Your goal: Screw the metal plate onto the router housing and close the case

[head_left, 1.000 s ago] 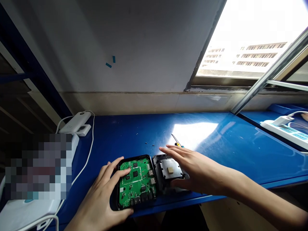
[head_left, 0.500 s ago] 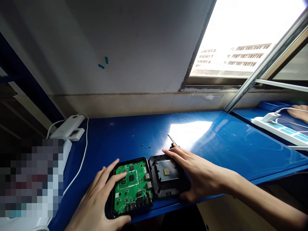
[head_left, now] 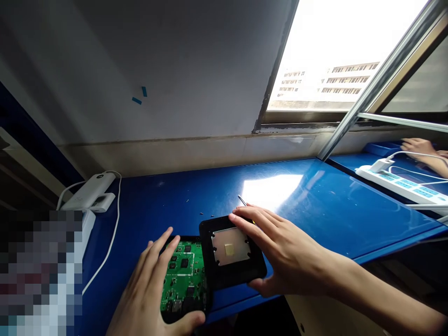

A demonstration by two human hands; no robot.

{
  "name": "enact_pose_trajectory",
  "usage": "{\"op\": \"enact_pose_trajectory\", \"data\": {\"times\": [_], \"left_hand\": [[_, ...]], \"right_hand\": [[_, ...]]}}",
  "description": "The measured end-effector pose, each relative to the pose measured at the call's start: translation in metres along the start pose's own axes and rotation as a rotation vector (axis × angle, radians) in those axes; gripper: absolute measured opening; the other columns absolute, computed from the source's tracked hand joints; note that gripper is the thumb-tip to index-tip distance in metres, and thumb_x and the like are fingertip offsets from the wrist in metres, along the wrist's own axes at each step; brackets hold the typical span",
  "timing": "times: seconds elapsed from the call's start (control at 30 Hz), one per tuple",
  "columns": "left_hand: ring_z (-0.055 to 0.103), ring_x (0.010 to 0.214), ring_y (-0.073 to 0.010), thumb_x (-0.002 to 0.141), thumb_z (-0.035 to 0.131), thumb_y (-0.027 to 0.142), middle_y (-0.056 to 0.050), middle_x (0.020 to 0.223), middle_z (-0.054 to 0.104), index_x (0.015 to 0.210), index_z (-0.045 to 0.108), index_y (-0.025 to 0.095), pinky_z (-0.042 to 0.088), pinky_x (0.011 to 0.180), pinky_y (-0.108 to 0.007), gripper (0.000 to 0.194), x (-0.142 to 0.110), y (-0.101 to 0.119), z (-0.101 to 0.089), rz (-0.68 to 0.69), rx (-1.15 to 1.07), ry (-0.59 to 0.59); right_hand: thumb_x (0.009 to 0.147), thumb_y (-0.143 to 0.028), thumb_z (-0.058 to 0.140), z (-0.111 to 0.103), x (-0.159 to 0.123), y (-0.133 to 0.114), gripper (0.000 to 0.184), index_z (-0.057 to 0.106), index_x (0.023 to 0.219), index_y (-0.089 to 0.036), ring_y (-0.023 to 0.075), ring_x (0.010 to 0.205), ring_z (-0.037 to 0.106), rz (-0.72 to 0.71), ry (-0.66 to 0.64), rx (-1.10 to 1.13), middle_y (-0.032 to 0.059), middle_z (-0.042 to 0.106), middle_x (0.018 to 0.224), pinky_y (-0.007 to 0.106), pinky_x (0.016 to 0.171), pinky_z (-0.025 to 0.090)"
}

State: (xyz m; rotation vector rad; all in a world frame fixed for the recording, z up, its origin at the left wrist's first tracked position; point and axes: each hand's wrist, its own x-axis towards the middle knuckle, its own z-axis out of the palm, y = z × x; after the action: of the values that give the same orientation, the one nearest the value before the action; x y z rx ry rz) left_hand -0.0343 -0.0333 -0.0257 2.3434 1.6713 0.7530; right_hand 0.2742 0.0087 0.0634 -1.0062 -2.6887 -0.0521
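Note:
A black device base with a green circuit board (head_left: 182, 280) lies at the near edge of the blue table (head_left: 315, 205). My left hand (head_left: 154, 289) grips it, fingers on its left side and thumb on the near edge. My right hand (head_left: 280, 252) holds the black cover (head_left: 231, 252), which has a silver plate with a small yellow pad on its inner face. The cover is lifted and tilted, and it overlaps the right part of the board. A small screwdriver (head_left: 242, 201) lies just behind my right fingers.
Several tiny screws (head_left: 205, 214) lie on the table behind the cover. A white power bank (head_left: 89, 191) with a white cable sits at the far left. A white power strip (head_left: 399, 183) lies on the table at right, where another person's hand (head_left: 423, 149) rests.
My right hand has lifted the black cover and moved it left, over the right part of the circuit board. My left hand has stayed on the base.

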Motion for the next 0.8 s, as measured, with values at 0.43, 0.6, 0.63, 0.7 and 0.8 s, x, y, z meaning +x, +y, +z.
{"op": "enact_pose_trajectory", "data": {"times": [0.43,0.6,0.63,0.7,0.8], "left_hand": [[0.033,0.157,-0.0406,0.064,0.095,0.052,-0.005,0.171,0.039,0.167,0.008,0.039,0.038,0.125,-0.055,0.135,0.015,0.038,-0.026,0.193,0.064,0.029],[0.034,0.156,-0.0421,0.068,0.092,0.05,-0.003,0.169,0.042,0.167,0.01,0.04,0.039,0.124,-0.055,0.129,0.009,0.031,-0.025,0.218,0.116,0.028],[0.035,0.156,-0.0418,0.069,0.091,0.049,-0.003,0.168,0.042,0.168,0.009,0.039,0.039,0.124,-0.054,0.129,0.008,0.03,-0.025,0.226,0.127,0.026],[0.035,0.156,-0.0413,0.069,0.091,0.045,-0.004,0.168,0.044,0.167,0.009,0.038,0.042,0.123,-0.052,0.128,0.006,0.03,-0.023,0.228,0.146,0.02],[0.035,0.155,-0.042,0.07,0.089,0.041,-0.006,0.166,0.045,0.167,0.012,0.036,0.045,0.12,-0.052,0.125,0.006,0.031,-0.023,0.232,0.157,0.04]], "right_hand": [[0.068,-0.051,0.084,-0.011,0.018,-0.03,0.082,0.054,0.134,-0.014,0.0394,0.142,0.053,-0.192,0.072,-0.035,0.0249,0.053,0.15,0.052,0.123,0.04],[0.069,-0.051,0.08,-0.009,0.018,-0.033,0.068,0.06,0.124,-0.015,0.0388,0.142,0.053,-0.198,0.091,-0.044,0.0251,0.055,0.148,0.051,0.122,0.041],[0.069,-0.051,0.081,-0.009,0.018,-0.034,0.066,0.06,0.122,-0.016,0.0389,0.141,0.053,-0.198,0.086,-0.044,0.0253,0.055,0.148,0.051,0.121,0.042],[0.069,-0.05,0.082,-0.008,0.016,-0.034,0.062,0.061,0.118,-0.018,0.0391,0.141,0.053,-0.194,0.076,-0.05,0.0257,0.055,0.148,0.052,0.119,0.044],[0.07,-0.05,0.084,-0.008,0.014,-0.035,0.057,0.062,0.112,-0.019,0.0407,0.142,0.052,-0.19,0.071,-0.049,0.0265,0.052,0.149,0.055,0.116,0.046]]}}
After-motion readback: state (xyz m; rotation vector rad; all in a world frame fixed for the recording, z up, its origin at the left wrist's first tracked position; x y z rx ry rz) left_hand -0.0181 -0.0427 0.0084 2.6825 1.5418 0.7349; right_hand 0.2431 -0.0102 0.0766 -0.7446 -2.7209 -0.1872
